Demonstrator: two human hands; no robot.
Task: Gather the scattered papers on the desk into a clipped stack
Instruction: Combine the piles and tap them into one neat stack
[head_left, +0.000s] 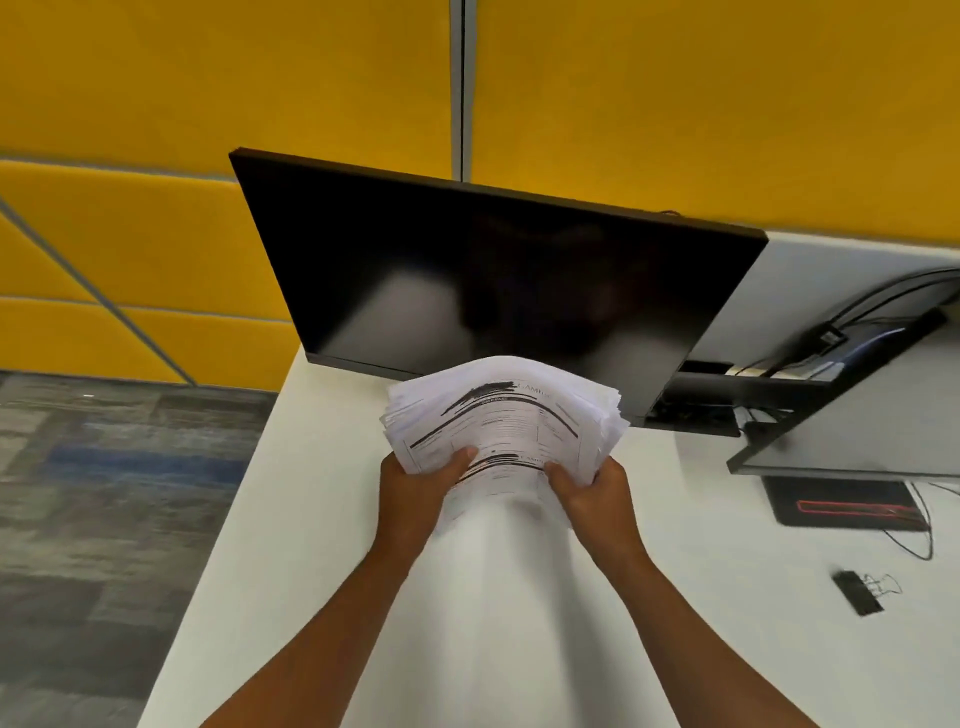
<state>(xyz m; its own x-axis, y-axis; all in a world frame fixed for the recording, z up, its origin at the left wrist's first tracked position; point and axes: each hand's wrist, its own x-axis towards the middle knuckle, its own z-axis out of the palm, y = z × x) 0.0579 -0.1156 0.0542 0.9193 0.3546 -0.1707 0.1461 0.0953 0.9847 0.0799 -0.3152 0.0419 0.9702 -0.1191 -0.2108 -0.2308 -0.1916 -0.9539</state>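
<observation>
Binder clip (860, 592) lies on the desk (519, 623) right of the paper stack (501, 415), nearer the right hand (592, 491); both it and the left hand (423, 480) grip the stack's near edge.

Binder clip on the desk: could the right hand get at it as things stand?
Probably not yet: the right hand grips the papers with the left hand. The desk between it and the clip looks bare.

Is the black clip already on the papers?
No, the clip lies alone on the desk, apart from the papers held in both hands.
</observation>
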